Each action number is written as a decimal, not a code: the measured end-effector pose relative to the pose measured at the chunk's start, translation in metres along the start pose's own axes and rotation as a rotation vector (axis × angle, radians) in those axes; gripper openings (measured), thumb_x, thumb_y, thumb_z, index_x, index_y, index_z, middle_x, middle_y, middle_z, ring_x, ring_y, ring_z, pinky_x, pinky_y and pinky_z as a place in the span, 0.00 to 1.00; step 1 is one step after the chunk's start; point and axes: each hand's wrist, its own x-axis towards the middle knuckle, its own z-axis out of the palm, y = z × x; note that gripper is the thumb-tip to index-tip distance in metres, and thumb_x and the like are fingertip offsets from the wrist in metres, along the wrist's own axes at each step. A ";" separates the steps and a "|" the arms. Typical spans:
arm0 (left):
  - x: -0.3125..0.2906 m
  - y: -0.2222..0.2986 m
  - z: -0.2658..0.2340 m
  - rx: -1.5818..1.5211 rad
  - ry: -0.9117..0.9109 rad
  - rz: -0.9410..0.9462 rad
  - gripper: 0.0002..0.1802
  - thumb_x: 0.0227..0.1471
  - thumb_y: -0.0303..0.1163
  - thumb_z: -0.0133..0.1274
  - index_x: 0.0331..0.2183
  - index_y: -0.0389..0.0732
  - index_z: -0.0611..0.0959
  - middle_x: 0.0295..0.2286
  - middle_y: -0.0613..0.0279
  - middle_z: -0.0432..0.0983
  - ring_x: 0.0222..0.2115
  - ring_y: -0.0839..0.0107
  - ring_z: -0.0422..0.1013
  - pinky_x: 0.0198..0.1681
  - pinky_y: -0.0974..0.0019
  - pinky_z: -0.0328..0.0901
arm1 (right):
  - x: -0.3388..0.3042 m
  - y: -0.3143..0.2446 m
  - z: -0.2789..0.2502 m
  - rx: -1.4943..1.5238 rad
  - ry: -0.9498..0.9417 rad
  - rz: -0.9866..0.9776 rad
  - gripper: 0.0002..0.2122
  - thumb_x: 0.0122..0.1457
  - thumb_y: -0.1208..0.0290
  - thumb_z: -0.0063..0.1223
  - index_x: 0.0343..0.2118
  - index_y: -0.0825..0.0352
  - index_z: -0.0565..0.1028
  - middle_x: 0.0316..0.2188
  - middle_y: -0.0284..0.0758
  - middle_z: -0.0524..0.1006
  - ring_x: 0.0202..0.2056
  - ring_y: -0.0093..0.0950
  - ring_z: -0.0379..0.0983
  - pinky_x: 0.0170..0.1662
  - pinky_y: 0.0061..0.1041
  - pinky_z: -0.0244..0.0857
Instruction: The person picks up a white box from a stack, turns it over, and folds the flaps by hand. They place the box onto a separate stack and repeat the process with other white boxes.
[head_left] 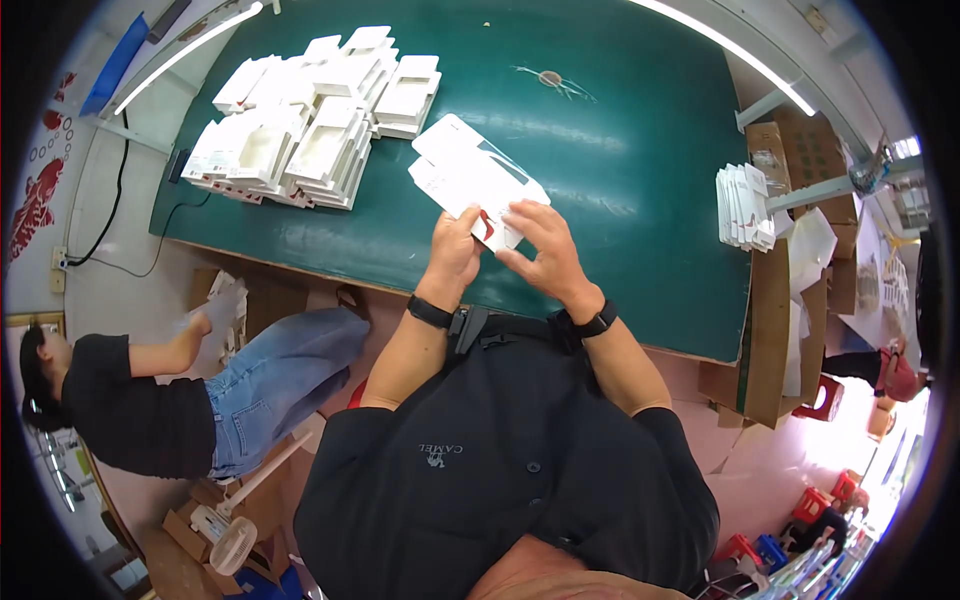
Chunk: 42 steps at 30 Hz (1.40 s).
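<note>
A white carton [470,165], partly flattened with flaps and a red printed mark near its close end, is held tilted above the table's near edge. My left hand [457,250] grips its near left edge, with the thumb on top. My right hand [545,250] is at the near right corner, its thumb and fingers closed on the carton's edge. To the left stand several stacks of white cartons [335,135] with recessed windows. The fingers beneath the carton are hidden.
The green table [620,270] carries a small round object with pale strands [550,78] at its far side. A row of white cartons [743,208] stands at the right edge, beside cardboard boxes [768,330]. Another person [150,400] in a black top is at the left.
</note>
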 end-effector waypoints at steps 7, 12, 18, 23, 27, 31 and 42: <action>-0.004 -0.002 0.008 0.048 -0.071 -0.044 0.21 0.62 0.23 0.44 0.57 0.35 0.68 0.51 0.54 0.72 0.48 0.63 0.73 0.51 0.60 0.71 | -0.023 0.050 0.009 0.429 0.269 0.635 0.21 0.55 0.72 0.64 0.51 0.71 0.73 0.45 0.40 0.77 0.45 0.32 0.76 0.46 0.30 0.71; -0.004 -0.012 0.004 0.133 -0.119 -0.098 0.21 0.64 0.26 0.44 0.58 0.35 0.67 0.52 0.54 0.72 0.51 0.61 0.72 0.53 0.56 0.70 | -0.031 0.054 -0.002 1.015 0.246 0.859 0.17 0.59 0.77 0.59 0.51 0.72 0.71 0.39 0.35 0.78 0.37 0.22 0.76 0.40 0.20 0.72; -0.009 -0.023 0.019 0.181 -0.141 -0.206 0.21 0.65 0.29 0.45 0.58 0.39 0.67 0.51 0.57 0.73 0.50 0.63 0.72 0.52 0.56 0.70 | -0.048 0.064 -0.022 1.069 0.249 0.945 0.11 0.59 0.78 0.59 0.44 0.70 0.72 0.34 0.34 0.79 0.31 0.21 0.76 0.32 0.20 0.72; -0.009 -0.029 0.017 0.254 -0.157 -0.277 0.20 0.65 0.33 0.47 0.57 0.42 0.69 0.49 0.60 0.74 0.47 0.66 0.73 0.49 0.59 0.71 | -0.067 0.089 -0.038 1.047 0.320 0.936 0.10 0.59 0.78 0.58 0.42 0.70 0.73 0.32 0.34 0.79 0.28 0.21 0.76 0.29 0.19 0.71; -0.005 -0.031 0.008 0.328 -0.041 -0.299 0.20 0.64 0.37 0.49 0.55 0.43 0.71 0.48 0.62 0.75 0.46 0.69 0.73 0.45 0.63 0.70 | -0.089 0.131 -0.072 0.946 0.432 1.001 0.10 0.59 0.77 0.58 0.42 0.69 0.73 0.31 0.33 0.79 0.28 0.21 0.76 0.29 0.19 0.71; -0.006 -0.032 -0.008 0.321 0.027 -0.292 0.18 0.63 0.37 0.51 0.52 0.42 0.73 0.45 0.61 0.76 0.45 0.68 0.73 0.42 0.65 0.70 | -0.120 0.179 -0.115 0.802 0.656 1.073 0.09 0.59 0.76 0.58 0.42 0.67 0.73 0.30 0.32 0.79 0.27 0.20 0.75 0.29 0.17 0.70; -0.005 -0.057 -0.056 0.327 0.238 -0.330 0.16 0.62 0.39 0.53 0.49 0.42 0.76 0.40 0.64 0.79 0.42 0.71 0.75 0.41 0.65 0.70 | -0.156 0.259 -0.216 0.587 0.916 1.175 0.10 0.60 0.75 0.57 0.45 0.67 0.74 0.29 0.31 0.78 0.27 0.20 0.75 0.30 0.17 0.69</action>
